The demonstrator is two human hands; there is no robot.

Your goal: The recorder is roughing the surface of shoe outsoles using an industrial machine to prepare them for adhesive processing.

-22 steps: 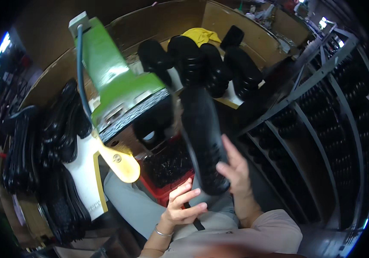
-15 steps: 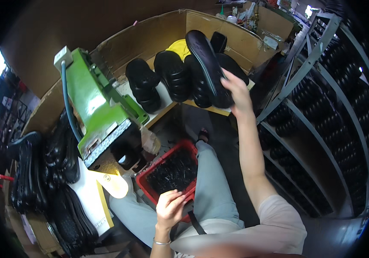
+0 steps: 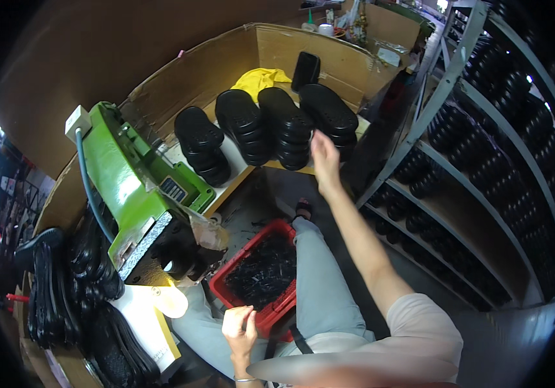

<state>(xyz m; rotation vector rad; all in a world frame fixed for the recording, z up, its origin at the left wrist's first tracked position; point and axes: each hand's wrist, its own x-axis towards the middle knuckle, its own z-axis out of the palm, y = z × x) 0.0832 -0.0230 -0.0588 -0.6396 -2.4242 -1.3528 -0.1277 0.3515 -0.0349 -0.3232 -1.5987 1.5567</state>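
Note:
My right hand (image 3: 325, 159) is raised with its fingers stretched and nothing visible in them. It is beside the third stack of black shoe soles (image 3: 284, 126), just in front of the rightmost stack of soles (image 3: 328, 110). Two more sole stacks, one in the middle (image 3: 238, 119) and one on the left (image 3: 196, 136), share the same white board. Low over my lap, my left hand (image 3: 240, 328) is curled with fingers and thumb together; what they hold, if anything, is hidden. Near it is a red crate (image 3: 280, 317) of thin black scraps (image 3: 261, 271).
A green machine (image 3: 122, 174) leans in at left, its dark head by the crate. More black soles (image 3: 51, 291) crowd the lower left. Cardboard walls (image 3: 193, 64) and a yellow cloth (image 3: 261, 79) lie behind the stacks. A metal rack (image 3: 419, 132) of soles fills the right.
The black sole is out of my right hand, which has moved lower and left beside the stacks. My left hand stays curled over my lap. The view has shifted slightly.

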